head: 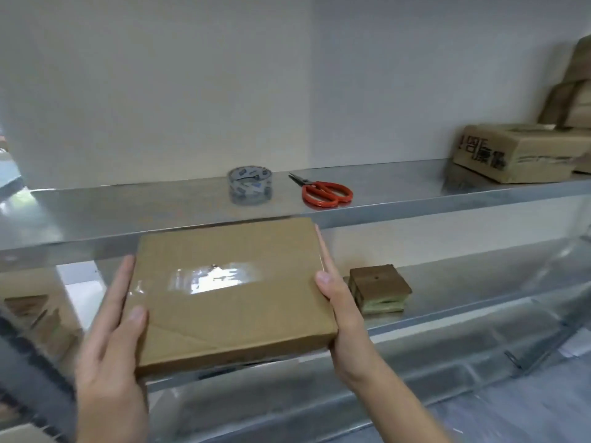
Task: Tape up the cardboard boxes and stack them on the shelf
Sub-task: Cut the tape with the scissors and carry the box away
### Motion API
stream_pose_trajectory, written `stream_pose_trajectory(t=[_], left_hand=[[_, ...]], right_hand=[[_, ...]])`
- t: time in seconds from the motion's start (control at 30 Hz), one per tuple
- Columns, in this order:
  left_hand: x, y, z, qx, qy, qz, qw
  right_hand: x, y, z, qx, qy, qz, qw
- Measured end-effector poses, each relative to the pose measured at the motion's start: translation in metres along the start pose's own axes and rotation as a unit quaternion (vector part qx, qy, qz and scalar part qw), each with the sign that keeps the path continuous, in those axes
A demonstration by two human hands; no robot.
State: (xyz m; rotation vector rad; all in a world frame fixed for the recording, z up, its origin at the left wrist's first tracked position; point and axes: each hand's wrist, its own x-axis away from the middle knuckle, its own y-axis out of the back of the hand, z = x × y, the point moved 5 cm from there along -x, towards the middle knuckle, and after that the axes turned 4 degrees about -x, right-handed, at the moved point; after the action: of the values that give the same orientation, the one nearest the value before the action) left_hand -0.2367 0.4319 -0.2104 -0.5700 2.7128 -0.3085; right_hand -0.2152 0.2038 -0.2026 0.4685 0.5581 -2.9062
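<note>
The box [230, 298] is pinched at its sides by the left hand [108, 340] and right hand [343, 311], probably held level for the shelf [128, 212].

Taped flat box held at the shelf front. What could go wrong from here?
1. The left hand and right hand pinch the flat box only at its side edges; it may slip.
2. Pushed straight onto the upper shelf, it would likely hit the tape roll or scissors lying there.
</note>
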Motion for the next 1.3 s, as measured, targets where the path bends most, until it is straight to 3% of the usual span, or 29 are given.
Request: stream_pose_trajectory(t=[0.3, 0.53, 0.87, 1.1, 1.3], left_hand=[[0.140, -0.131, 0.061, -0.059, 0.057, 0.169, 0.982], [0.194, -0.214, 0.131, -0.086, 0.116, 0.225, 0.964], [0.183, -0.370, 0.273, -0.090, 0.182, 0.231, 0.952], [0.151, -0.465, 0.330, -0.098, 0.173, 0.228, 0.953], [0.148, -0.494, 0.373, -0.127, 0.207, 0.232, 0.942]], right_hand=[[0.131, 0.177, 0.034, 0.041, -0.062, -0.165, 0.984], [0.168, 0.295, 0.022, 0.063, -0.146, -0.258, 0.953], [0.090, 0.482, -0.003, 0.100, -0.232, -0.334, 0.908], [0.003, 0.571, 0.003, 0.140, -0.261, -0.309, 0.904], [-0.029, 0.620, -0.027, 0.152, -0.274, -0.279, 0.908]])
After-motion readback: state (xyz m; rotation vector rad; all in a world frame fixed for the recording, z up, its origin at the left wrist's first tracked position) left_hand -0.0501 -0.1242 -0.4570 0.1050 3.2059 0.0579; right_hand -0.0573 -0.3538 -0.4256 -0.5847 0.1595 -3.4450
